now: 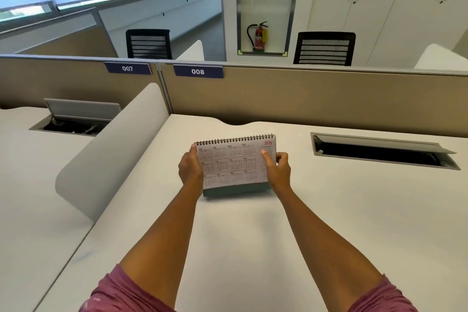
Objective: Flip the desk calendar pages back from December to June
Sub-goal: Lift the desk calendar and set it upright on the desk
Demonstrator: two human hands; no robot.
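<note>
Desk calendar (pixel 235 162): upright on counter (pixel 329 210) at 12 o'clock, spiral edge uppermost, long axis 9-to-3. Left hand (pixel 190 170) grips its 9 o'clock edge; right hand (pixel 277 167) pinches 3 o'clock edge, equally near.

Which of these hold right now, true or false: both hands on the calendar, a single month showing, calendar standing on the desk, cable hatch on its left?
1. Both hands hold the calendar: true, left hand and right hand grip its side edges.
2. A single month shows: false, a year overview marked 2026 faces the camera.
3. It stands on the desk: true.
4. The cable hatch on this desk lies left of it: false, right.
</note>
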